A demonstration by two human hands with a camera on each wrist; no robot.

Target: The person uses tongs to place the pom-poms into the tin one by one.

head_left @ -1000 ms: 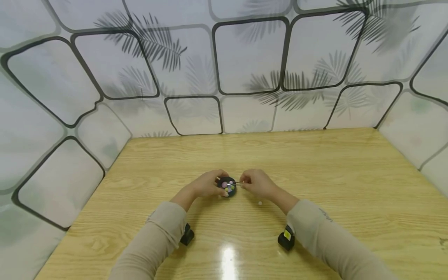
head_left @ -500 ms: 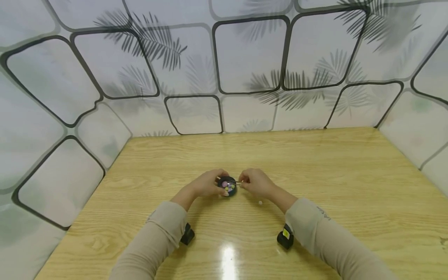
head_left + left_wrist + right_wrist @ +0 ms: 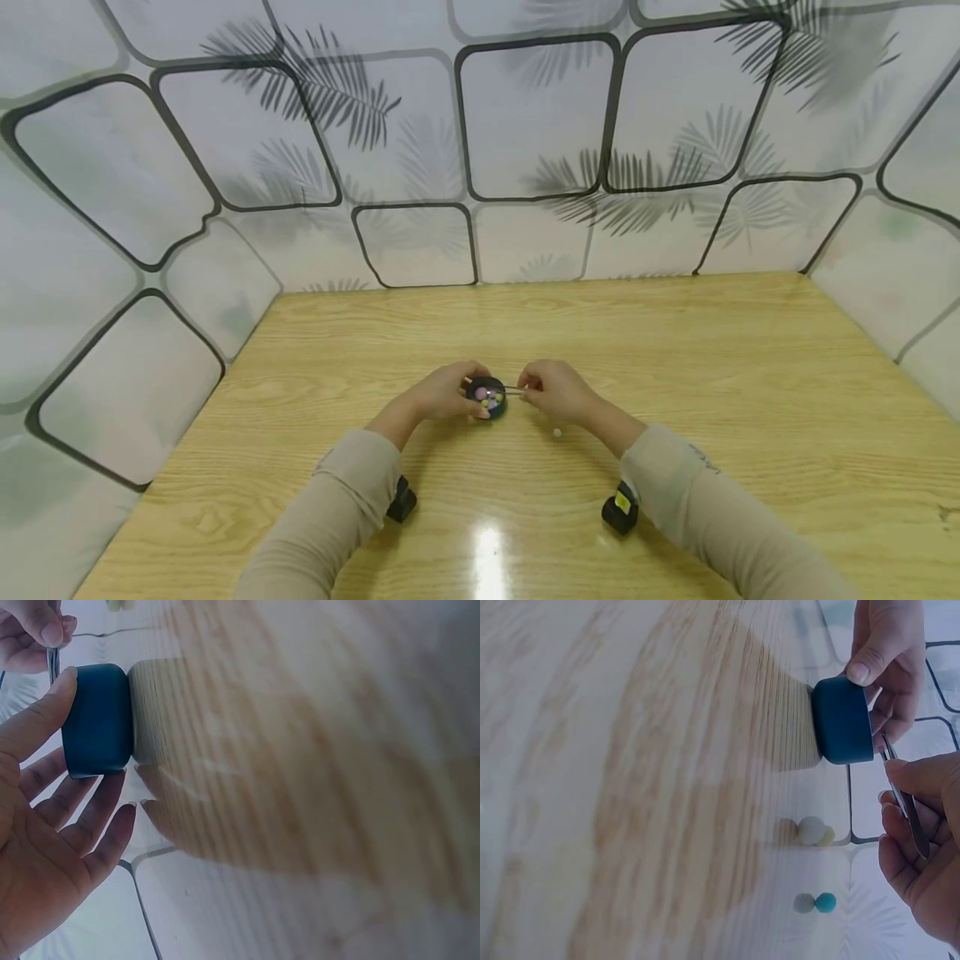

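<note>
Wooden bench (image 3: pixel 675 350): left hand (image 3: pixel 442 396) gripped the small dish (image 3: pixel 487 397), right hand (image 3: pixel 555 393) pinched tweezers (image 3: pixel 904 796) over it, probably mid-drop, so next needed a steady release.

- The left hand (image 3: pixel 444 393) lies low on the counter, forearm coming in from the lower left in a beige sleeve.
- Its thumb and fingers (image 3: pixel 90 817) are lightly bent round a small dish, thumb on one side, fingers on the other.
- The right hand (image 3: pixel 555 392) sits just to the right, forearm angled in from the lower right, also sleeved in beige.
- Its fingertips (image 3: pixel 911 776) pinch tweezers, the other fingers curled beneath.
- A black wrist camera sits under each forearm.
</note>
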